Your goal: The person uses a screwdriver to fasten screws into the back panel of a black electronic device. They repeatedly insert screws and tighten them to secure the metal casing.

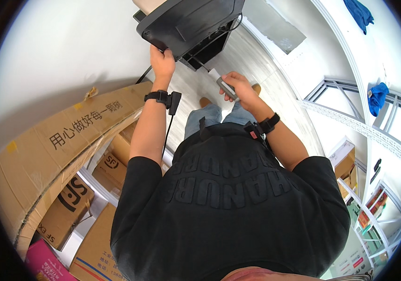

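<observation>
We judge the screwdriver (214, 74) light, the black panel (186, 33) stiff; right hand (239, 87) wraps the handle (225, 85), left hand (163, 64) grips the panel's near corner.

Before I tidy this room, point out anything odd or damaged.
A crumpled brown scrap, perhaps tape, juts from the upper edge of the long cardboard piece; a ragged grey patch breaks the white wall, perhaps missing paint.

Smooth black plastic housing (182, 33) (faintly glossy), metal tool shaft (200, 62), matt cardboard (41, 159).
</observation>
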{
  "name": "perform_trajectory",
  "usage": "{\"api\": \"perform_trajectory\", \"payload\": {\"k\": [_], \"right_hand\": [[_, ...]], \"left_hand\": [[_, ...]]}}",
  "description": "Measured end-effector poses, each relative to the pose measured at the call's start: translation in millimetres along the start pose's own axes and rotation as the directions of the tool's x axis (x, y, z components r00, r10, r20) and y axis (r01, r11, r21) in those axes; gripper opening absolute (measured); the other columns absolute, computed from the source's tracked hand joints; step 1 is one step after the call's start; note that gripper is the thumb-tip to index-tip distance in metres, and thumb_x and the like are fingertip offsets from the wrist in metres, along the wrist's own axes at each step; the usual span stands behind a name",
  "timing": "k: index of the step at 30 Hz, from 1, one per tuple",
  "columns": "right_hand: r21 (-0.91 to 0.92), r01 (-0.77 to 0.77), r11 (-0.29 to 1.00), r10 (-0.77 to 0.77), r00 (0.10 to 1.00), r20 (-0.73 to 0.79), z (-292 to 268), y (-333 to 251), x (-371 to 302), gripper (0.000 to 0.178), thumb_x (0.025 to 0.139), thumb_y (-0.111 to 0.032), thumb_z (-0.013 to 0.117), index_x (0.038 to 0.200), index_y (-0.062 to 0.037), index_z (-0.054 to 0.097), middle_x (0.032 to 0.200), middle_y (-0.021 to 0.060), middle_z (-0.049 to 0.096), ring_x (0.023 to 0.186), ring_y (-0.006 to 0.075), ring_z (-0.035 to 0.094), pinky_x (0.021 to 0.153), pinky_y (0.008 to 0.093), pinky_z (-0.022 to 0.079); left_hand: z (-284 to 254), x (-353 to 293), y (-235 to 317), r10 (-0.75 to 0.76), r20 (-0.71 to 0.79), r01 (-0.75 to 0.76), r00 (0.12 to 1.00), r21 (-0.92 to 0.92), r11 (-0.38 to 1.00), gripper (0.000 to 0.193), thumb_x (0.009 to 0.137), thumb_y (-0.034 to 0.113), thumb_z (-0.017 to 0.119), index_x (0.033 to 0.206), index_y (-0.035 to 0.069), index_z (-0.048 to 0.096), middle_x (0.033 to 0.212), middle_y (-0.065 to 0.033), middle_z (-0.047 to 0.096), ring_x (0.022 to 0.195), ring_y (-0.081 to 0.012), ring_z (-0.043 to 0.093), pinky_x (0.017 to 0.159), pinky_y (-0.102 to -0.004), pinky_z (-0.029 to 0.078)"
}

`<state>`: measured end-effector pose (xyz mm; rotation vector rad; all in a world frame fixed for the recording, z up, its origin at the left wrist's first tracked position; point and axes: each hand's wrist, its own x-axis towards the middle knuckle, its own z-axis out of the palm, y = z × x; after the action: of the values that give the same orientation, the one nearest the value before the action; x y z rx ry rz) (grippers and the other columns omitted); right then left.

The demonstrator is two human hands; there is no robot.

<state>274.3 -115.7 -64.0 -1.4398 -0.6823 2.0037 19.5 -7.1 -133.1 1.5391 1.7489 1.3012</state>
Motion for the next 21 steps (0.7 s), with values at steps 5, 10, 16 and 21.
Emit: {"api": "perform_trajectory", "payload": {"k": [5,10,16,21], "right_hand": [[0.039,-0.007,0.999,0.007,1.0,-0.012,-19.5,-1.8,-4.7,0.022,0.095,-0.031,0.053,0.095,-0.0086,0.052,0.072,0.0082,0.065,0.051,0.0113,0.058,0.042,0.0214,0.04],[0.052,-0.007,0.999,0.007,1.0,0.009,-50.5,-13.3,-10.9,0.022,0.094,-0.03,0.054,0.096,-0.0086,0.053,0.073,0.0081,0.065,0.051,0.0115,0.058,0.042,0.0217,0.04],[0.108,0.033,0.994,-0.034,0.999,0.006,-116.8,-33.2,-20.1,0.023,0.091,-0.028,0.059,0.098,-0.0067,0.052,0.075,0.0084,0.065,0.053,0.0126,0.058,0.044,0.0234,0.041],[0.162,0.126,0.979,-0.115,0.991,-0.075,-198.8,-59.7,-39.9,0.019,0.09,-0.025,0.06,0.099,-0.0103,0.052,0.076,0.0066,0.065,0.055,0.0116,0.058,0.045,0.0229,0.041]], "left_hand": [[-3.9,-9.5,8.7,-0.153,0.07,0.159,0.986,-0.089,0.983,0.035,0.082,0.007,0.061,0.114,-0.001,0.051,0.104,-0.0153,0.059,0.082,-0.0227,0.059,0.075,-0.0359,0.048],[3.9,-35.3,-33.2,0.017,-0.208,0.01,0.978,0.128,0.992,0.035,0.081,0.009,0.066,0.112,-0.001,0.054,0.092,-0.0103,0.063,0.066,-0.0153,0.06,0.064,-0.029,0.049],[38.9,-64.7,24.1,-0.463,0.405,0.483,0.789,0.058,0.874,0.016,0.085,0.014,0.065,0.095,0.003,0.061,0.084,-0.0046,0.064,0.071,-0.0131,0.062,0.063,-0.026,0.047],[152.4,-44.1,125.8,-0.418,0.582,0.54,0.698,-0.043,0.841,0.014,0.088,0.015,0.062,0.099,0.005,0.062,0.089,-0.0019,0.065,0.075,-0.0107,0.061,0.064,-0.0242,0.047]]}}
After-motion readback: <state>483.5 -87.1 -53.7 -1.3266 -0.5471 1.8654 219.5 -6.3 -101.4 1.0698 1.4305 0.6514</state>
